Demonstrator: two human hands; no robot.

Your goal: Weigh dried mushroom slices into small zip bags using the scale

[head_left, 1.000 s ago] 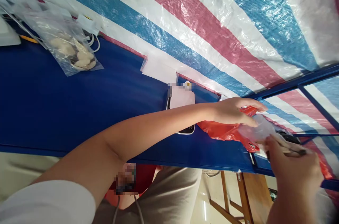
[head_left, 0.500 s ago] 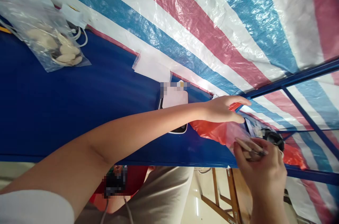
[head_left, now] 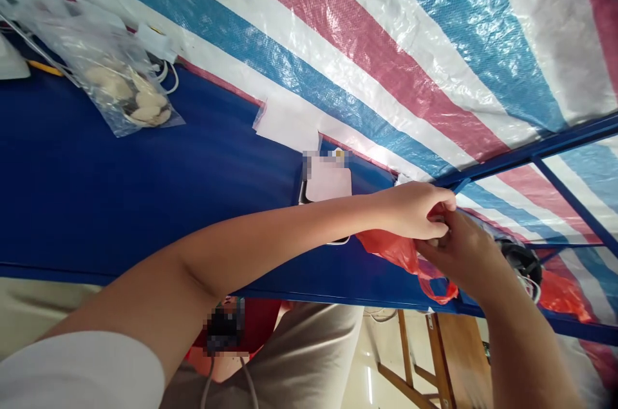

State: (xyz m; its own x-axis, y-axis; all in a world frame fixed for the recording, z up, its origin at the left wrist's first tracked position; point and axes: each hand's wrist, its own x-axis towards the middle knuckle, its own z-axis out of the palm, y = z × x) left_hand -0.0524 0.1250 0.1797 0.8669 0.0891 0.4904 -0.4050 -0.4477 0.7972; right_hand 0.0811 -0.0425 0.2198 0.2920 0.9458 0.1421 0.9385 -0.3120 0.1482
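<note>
Above a flat blue fabric-covered panel [head_left: 145,183], the left hand [head_left: 412,210] and right hand [head_left: 466,251] meet at the gathered neck of a thin, glossy red plastic bag [head_left: 386,249], whose body trails from them. Fingers of both hands curl narrowly together, pinching the neck; anything deeper in the grip is hidden. A clear plastic bag of pale pieces [head_left: 116,90] lies well apart.

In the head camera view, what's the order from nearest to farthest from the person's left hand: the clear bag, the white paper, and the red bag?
From the left hand, nearest first:
1. Red bag, just below the hand.
2. White paper, up and to the left, at the top edge of the blue.
3. Clear bag, far off at the upper left.
</note>
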